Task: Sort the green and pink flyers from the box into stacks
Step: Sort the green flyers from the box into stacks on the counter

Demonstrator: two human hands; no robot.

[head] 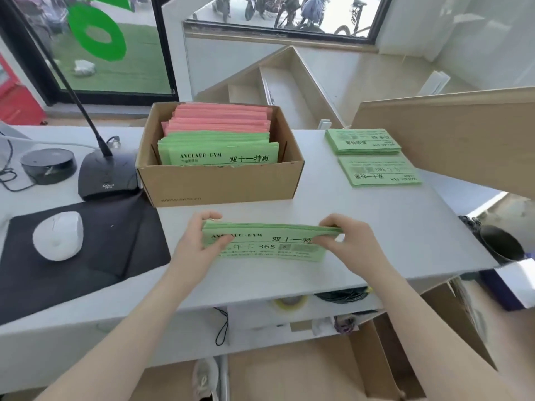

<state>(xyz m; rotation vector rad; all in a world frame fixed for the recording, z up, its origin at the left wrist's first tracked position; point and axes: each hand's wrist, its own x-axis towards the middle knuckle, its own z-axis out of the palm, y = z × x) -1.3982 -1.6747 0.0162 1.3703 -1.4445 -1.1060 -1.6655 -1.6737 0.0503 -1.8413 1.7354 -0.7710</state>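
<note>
Pinching a green flyer bundle (pixel 269 241) at each end, both hands' fingers curl; white counter (pixel 376 227); window (pixel 275 15) behind.

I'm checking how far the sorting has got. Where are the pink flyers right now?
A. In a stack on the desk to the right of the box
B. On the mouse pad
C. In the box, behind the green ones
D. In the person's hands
C: the pink flyers stand in the back of the box behind green ones, while both stacks on the desk and the bundle in the hands are green.
</note>
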